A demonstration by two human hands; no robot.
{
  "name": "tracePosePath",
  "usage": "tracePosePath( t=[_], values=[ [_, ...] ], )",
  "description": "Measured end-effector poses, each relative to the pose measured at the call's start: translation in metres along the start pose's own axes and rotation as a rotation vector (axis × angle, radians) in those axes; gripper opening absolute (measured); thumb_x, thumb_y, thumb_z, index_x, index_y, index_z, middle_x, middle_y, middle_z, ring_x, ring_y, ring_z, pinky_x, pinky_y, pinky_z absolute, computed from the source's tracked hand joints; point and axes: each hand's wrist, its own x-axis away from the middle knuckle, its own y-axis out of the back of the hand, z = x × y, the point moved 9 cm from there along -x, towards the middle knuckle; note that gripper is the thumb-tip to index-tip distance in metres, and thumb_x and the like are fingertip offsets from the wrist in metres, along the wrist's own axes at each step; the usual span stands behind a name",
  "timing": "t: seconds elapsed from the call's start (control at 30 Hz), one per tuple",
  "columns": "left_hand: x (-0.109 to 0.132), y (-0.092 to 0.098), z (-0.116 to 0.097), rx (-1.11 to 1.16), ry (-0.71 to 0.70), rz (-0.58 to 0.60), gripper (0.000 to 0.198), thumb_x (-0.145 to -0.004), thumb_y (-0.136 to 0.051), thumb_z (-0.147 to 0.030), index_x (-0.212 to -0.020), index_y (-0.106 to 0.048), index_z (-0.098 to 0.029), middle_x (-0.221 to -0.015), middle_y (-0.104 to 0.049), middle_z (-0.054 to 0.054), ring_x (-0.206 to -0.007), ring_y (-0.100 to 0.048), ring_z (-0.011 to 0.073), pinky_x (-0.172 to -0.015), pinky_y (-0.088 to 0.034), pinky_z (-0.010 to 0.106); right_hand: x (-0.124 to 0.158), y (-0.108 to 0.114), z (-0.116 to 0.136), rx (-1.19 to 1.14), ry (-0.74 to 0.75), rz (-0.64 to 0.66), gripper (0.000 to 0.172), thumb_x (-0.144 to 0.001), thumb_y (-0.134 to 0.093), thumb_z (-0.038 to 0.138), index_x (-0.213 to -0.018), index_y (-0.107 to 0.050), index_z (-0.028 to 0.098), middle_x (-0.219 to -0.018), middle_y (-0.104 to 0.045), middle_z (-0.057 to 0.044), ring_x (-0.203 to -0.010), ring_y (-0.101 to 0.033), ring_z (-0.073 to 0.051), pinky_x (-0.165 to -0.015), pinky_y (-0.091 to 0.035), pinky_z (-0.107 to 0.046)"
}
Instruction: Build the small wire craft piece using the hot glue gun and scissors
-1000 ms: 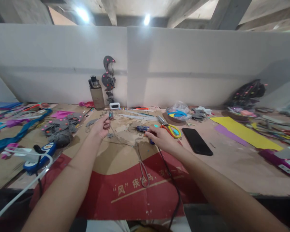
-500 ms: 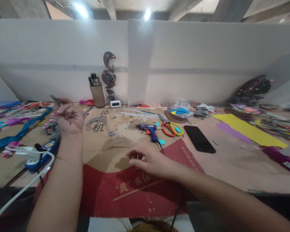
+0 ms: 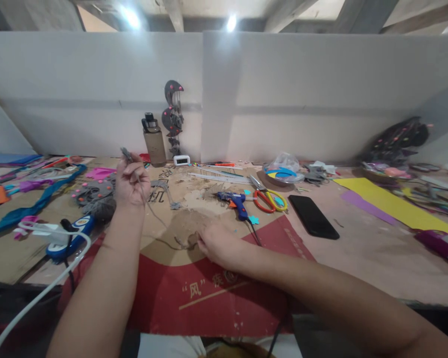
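My left hand is raised over the left part of the cardboard, its fingers closed round a small grey bundle that sticks out above them. From it a thin grey strand of yarn hangs down and runs loosely across the cardboard towards the right. Low over the cardboard, my right hand has its fingers pinched at the strand's right end; the fingertips are partly hidden. A grey ball of yarn lies left of my left forearm. Behind the right hand lies a blue glue gun.
Scissors with red and yellow handles and a black phone lie to the right. A bottle stands by the white partition. A white cable crosses the left front. Yellow paper lies at far right.
My left hand has moved right in the view, and the grey strand now shows hanging from it. My right hand's fingers, apart before, have closed at the strand. The view has shifted slightly.
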Motion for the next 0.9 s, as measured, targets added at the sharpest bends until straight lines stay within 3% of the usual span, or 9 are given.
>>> tracePosePath(
  t=[0.13,0.23,0.3,0.37,0.5,0.63,0.73,0.83,0.9],
  values=[
    [-0.005,0.013,0.006,-0.08,0.029,-0.074,0.021,-0.096,-0.035,-0.014,-0.096,-0.056,-0.015,-0.079,-0.068,0.002,-0.041,-0.035,-0.0019,-0.037,-0.024,0.007,0.004,0.006,0.04,-0.18,0.058,0.028,0.012,-0.081,-0.05,0.017,-0.078,-0.061,0.014,-0.073,-0.065,-0.006,-0.062,-0.055,-0.013,-0.056,-0.039,-0.024],
    [-0.009,0.032,0.014,-0.194,0.091,-0.185,0.022,-0.096,-0.036,-0.015,-0.088,-0.056,-0.013,-0.069,-0.065,0.002,-0.04,-0.033,-0.0016,-0.035,-0.023,0.007,0.029,0.014,0.113,-0.569,0.478,0.181,0.022,-0.089,-0.049,0.024,-0.107,-0.057,0.015,-0.094,-0.067,-0.004,-0.079,-0.06,-0.009,-0.07,-0.045,-0.017],
    [-0.012,0.043,0.016,-0.248,0.111,-0.223,0.025,-0.096,-0.035,-0.014,-0.083,-0.056,-0.011,-0.064,-0.063,0.003,-0.04,-0.033,-0.0017,-0.034,-0.021,0.006,0.045,0.017,0.132,-0.662,0.611,0.292,0.032,-0.088,-0.052,0.024,-0.119,-0.051,0.016,-0.103,-0.066,-0.005,-0.089,-0.061,-0.009,-0.076,-0.046,-0.017],
    [-0.013,0.05,0.016,-0.312,0.118,-0.242,0.025,-0.095,-0.035,-0.011,-0.08,-0.055,-0.01,-0.064,-0.064,0.004,-0.041,-0.035,-0.002,-0.034,-0.021,0.006,0.043,0.023,0.114,-0.557,0.552,0.197,0.025,-0.092,-0.044,0.025,-0.111,-0.058,0.017,-0.104,-0.066,-0.005,-0.095,-0.06,-0.012,-0.083,-0.046,-0.022],
    [-0.014,0.057,0.014,-0.382,0.089,-0.3,0.025,-0.094,-0.038,-0.011,-0.076,-0.056,-0.01,-0.063,-0.063,0.003,-0.04,-0.035,-0.0023,-0.034,-0.022,0.005,0.027,0.041,0.013,-0.249,0.179,-0.19,0.034,-0.095,-0.035,0.034,-0.11,-0.062,0.02,-0.108,-0.065,-0.008,-0.103,-0.057,-0.021,-0.095,-0.044,-0.036],
    [-0.016,0.06,0.011,-0.361,0.057,-0.339,0.023,-0.093,-0.04,-0.013,-0.076,-0.056,-0.012,-0.063,-0.062,0.002,-0.037,-0.036,-0.0022,-0.032,-0.023,0.005,0.035,0.029,-0.043,0.053,0.033,-0.211,0.054,-0.087,-0.052,0.039,-0.133,-0.046,0.011,-0.14,-0.044,-0.017,-0.133,-0.035,-0.032,-0.112,-0.027,-0.047],
    [-0.019,0.063,0.004,-0.299,0.031,-0.359,0.021,-0.094,-0.039,-0.014,-0.08,-0.055,-0.013,-0.065,-0.061,0.001,-0.037,-0.037,-0.0028,-0.032,-0.023,0.005,0.052,0.014,-0.038,0.035,-0.008,-0.057,0.068,-0.083,-0.056,0.047,-0.139,-0.04,0.011,-0.148,-0.033,-0.018,-0.14,-0.022,-0.035,-0.114,-0.02,-0.052],
    [-0.02,0.066,-0.007,-0.181,-0.012,-0.363,0.016,-0.096,-0.039,-0.018,-0.089,-0.053,-0.013,-0.067,-0.061,0.0,-0.037,-0.034,-0.0044,-0.033,-0.023,0.004,0.073,0.006,0.02,-0.226,0.3,0.175,0.064,-0.089,-0.049,0.046,-0.143,-0.033,0.016,-0.149,-0.034,-0.012,-0.138,-0.03,-0.024,-0.112,-0.029,-0.039],
    [-0.02,0.066,-0.011,-0.129,-0.03,-0.356,0.016,-0.097,-0.038,-0.021,-0.093,-0.052,-0.012,-0.07,-0.061,-0.001,-0.037,-0.033,-0.0052,-0.033,-0.022,0.004,0.081,0.012,0.049,-0.396,0.473,0.266,0.051,-0.091,-0.047,0.04,-0.139,-0.042,0.021,-0.14,-0.047,-0.008,-0.129,-0.043,-0.017,-0.106,-0.036,-0.028]
  ],
)
